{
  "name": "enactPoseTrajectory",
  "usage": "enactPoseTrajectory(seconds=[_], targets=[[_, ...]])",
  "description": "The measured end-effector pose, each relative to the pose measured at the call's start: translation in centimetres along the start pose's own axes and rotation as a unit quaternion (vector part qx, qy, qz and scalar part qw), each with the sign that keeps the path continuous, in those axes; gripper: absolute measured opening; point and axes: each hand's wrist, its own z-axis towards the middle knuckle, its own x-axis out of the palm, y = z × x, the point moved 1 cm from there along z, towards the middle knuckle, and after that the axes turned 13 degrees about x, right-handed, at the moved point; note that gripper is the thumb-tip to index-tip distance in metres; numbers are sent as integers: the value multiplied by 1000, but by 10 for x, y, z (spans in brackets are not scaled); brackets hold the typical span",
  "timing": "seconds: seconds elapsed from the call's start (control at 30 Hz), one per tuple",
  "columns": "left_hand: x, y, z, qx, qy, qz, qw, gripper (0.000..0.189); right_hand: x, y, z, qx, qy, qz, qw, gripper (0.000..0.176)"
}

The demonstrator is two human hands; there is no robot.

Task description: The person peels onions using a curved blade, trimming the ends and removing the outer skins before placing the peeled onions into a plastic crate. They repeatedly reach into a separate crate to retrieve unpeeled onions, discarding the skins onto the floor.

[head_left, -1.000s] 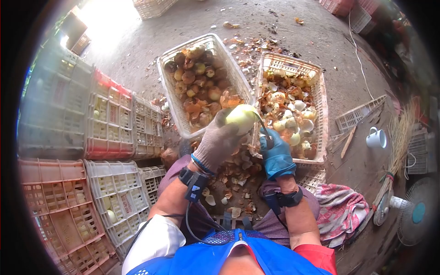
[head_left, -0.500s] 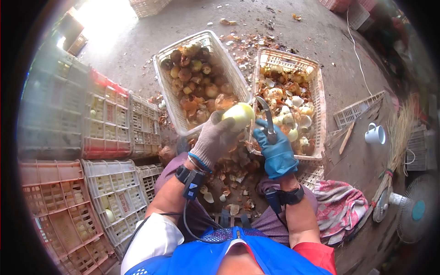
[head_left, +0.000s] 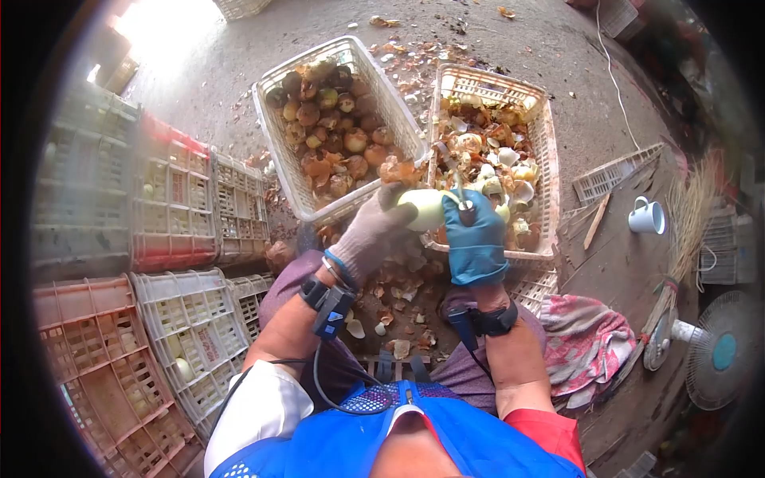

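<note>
My left hand point(head_left: 374, 227), in a pale knitted glove, grips a peeled whitish-green onion point(head_left: 424, 209). Against the onion's right side is my right hand point(head_left: 474, 239), in a blue rubber glove, closed round the dark handle of a curved knife point(head_left: 466, 209); the blade is hard to make out. Beyond my left hand a white crate point(head_left: 279, 179) holds brown unpeeled onions point(head_left: 328, 99). The crate to its right point(head_left: 547, 151) is filled with onion skins and scraps point(head_left: 508, 157).
Stacked crates point(head_left: 175, 195) with pale onions stand at the left. Scattered skins point(head_left: 402, 299) lie between my legs. At the right are a white mug point(head_left: 646, 217), a wooden stick point(head_left: 596, 221), a pink and white cloth point(head_left: 586, 342), a straw broom point(head_left: 684, 239) and a fan point(head_left: 721, 350).
The knife has turned from pointing up beside the onion to being held close against it. The onion lies more level, and my hands are nearer together. The whole view has shifted slightly.
</note>
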Motion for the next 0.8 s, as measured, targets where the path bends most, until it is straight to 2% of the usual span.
enactPoseTrajectory(seconds=[0.07, 0.1, 0.13, 0.2, 0.23, 0.33, 0.4, 0.43, 0.53, 0.57, 0.63, 0.67, 0.7, 0.73, 0.77, 0.8], targets=[[-1, 8, 4, 8, 0, 68, 998, 60, 7, -6, -3, -159, -32, -44, 986, 24], [1, 9, 5, 16, -2, 89, 996, 59, 6, 0, -6, -192, -29, -51, 980, 23], [3, 10, 5, 24, -4, 110, 994, 58, 4, 3, -7, -175, -37, -50, 983, 22], [0, 13, 5, 21, -7, 35, 999, 57, 1, 7, -7, -140, -54, -48, 987, 21], [0, 12, 5, 15, -9, 1, 1000, 56, -1, 1, -2, -88, -46, -17, 995, 22], [-3, 10, 3, 10, 2, -156, 988, 55, -17, 4, 13, 34, -123, -6, 992, 24], [-5, 12, 4, 25, 8, -236, 971, 54, -41, -1, 32, 41, -109, -78, 990, 36], [-5, 13, 5, 31, -4, -253, 967, 55, -48, -5, 39, -5, -106, -136, 985, 49], [-8, 18, 11, 44, -16, -242, 969, 55, -40, -4, 35, -55, -93, -73, 991, 63], [-9, 21, 12, 47, -17, -228, 972, 55, -33, -3, 32, -27, -13, -6, 1000, 62], [-16, 20, 8, 60, 1, -98, 993, 54, -9, 2, 15, 36, 144, 130, 980, 61], [-17, 21, 10, 64, 22, -39, 997, 53, -8, 10, 7, 12, 175, 95, 980, 56], [-18, 19, 8, 41, -4, -11, 999, 52, -6, 20, 1, -13, 204, 62, 977, 51], [-14, 17, 10, 14, -4, 8, 1000, 52, -9, 20, 0, -18, 194, 14, 981, 51], [-2, 11, 9, 22, 50, -54, 997, 51, -13, 21, -1, -24, 184, -35, 982, 51], [7, 5, 9, 30, 79, -105, 991, 51, -17, 20, 3, 13, 219, -17, 975, 50]])
